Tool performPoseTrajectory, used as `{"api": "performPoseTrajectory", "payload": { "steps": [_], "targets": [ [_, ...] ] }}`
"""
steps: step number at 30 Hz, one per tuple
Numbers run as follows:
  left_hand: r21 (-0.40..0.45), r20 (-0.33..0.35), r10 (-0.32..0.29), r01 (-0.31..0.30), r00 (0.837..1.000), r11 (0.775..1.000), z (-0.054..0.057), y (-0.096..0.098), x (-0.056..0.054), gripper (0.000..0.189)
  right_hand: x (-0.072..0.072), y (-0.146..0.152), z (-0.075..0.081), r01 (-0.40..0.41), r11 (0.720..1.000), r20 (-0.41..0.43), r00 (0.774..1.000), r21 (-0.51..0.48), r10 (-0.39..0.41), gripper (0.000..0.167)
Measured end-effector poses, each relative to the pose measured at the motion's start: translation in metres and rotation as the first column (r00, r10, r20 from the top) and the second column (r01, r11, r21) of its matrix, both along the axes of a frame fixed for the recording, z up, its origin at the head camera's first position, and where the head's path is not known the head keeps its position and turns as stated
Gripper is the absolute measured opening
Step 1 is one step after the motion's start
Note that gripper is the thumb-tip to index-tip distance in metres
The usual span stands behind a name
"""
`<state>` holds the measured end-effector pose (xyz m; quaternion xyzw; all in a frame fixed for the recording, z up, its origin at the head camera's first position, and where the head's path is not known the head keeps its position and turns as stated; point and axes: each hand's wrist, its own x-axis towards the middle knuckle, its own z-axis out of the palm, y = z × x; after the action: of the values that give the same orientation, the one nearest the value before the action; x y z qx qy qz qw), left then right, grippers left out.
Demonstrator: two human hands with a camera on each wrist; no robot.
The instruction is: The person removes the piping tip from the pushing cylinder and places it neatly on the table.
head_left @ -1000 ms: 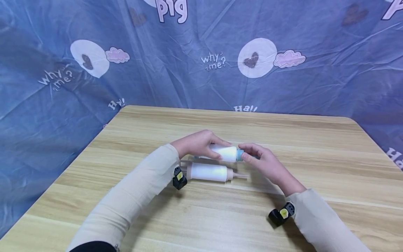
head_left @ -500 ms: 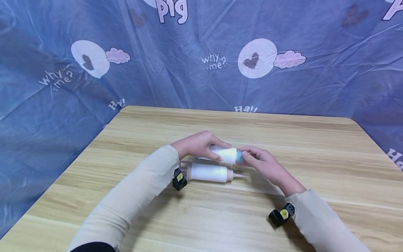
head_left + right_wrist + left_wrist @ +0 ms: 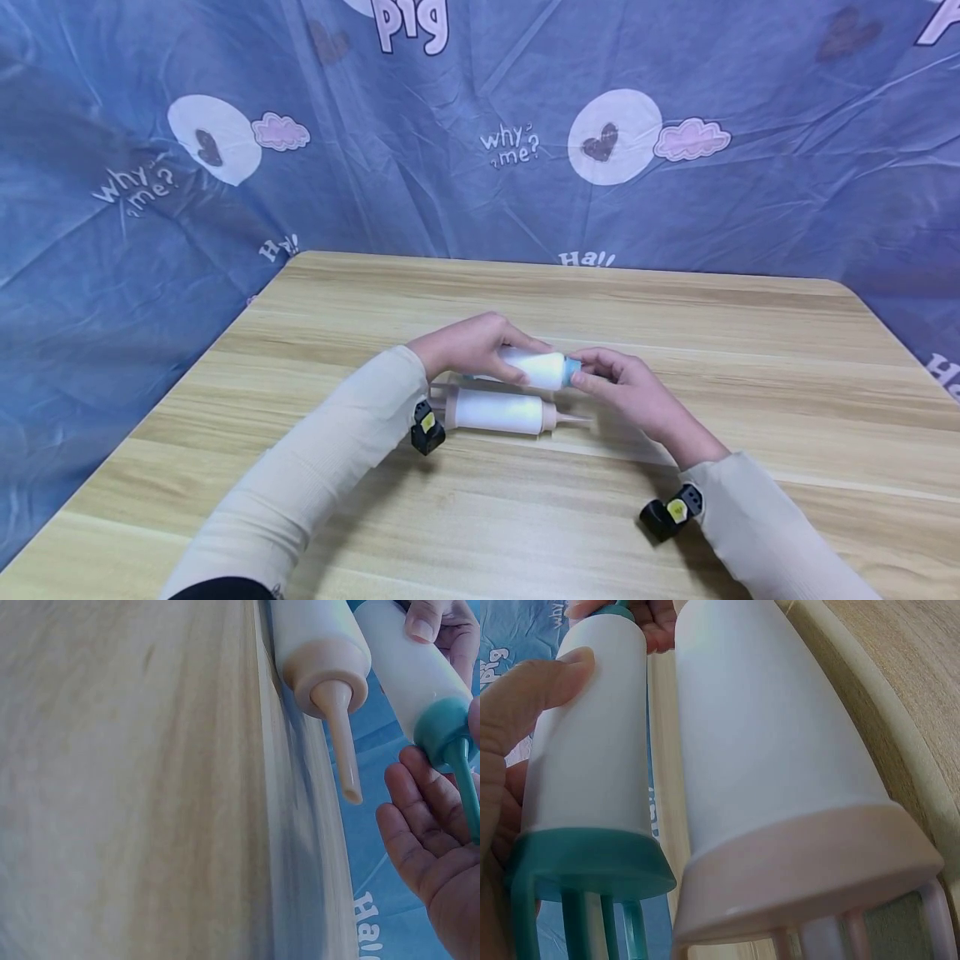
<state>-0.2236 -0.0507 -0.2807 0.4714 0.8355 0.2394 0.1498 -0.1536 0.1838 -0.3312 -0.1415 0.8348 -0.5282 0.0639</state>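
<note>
My left hand (image 3: 480, 343) grips the white body of a squeeze bottle (image 3: 542, 369) with teal ends, thumb on the near side. At its right end, my right hand (image 3: 626, 385) holds the teal cap (image 3: 442, 729) between thumb and fingers. A thin teal nozzle (image 3: 466, 787) points out past the right palm. Teal prongs (image 3: 576, 926) extend from the bottle's other end, beyond the left hand. Just nearer lies a second white squeeze bottle (image 3: 498, 411), parallel to the first, with a beige cap (image 3: 330, 675), a beige nozzle (image 3: 343, 746) and beige prongs; neither hand holds it.
Both bottles are near the middle of a wood-grain table (image 3: 487, 517). A blue printed cloth (image 3: 420, 167) hangs behind the table's far edge. Small black cameras (image 3: 427, 425) sit on both wrists, over light sleeves (image 3: 315, 458).
My right hand's fingers have closed in on the teal cap, and its thumb has shifted slightly on it. My left hand keeps its grip; the beige-capped bottle has stayed put.
</note>
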Motion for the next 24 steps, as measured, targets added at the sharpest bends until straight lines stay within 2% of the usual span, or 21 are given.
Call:
{"api": "performPoseTrajectory", "payload": {
  "steps": [15,24],
  "targets": [
    [0.006,-0.021,-0.001,0.001,1.0,1.0,-0.002,-0.0002,-0.0034,0.049,-0.0025,0.0,-0.0019,0.008,0.999,-0.013,1.0,-0.033,-0.008,0.043],
    [-0.008,-0.026,0.019,-0.019,0.999,1.0,-0.0031,-0.0026,-0.0053,0.049,-0.0032,0.0026,-0.0021,0.032,0.999,-0.02,0.999,-0.041,-0.033,0.047]
  ]
}}
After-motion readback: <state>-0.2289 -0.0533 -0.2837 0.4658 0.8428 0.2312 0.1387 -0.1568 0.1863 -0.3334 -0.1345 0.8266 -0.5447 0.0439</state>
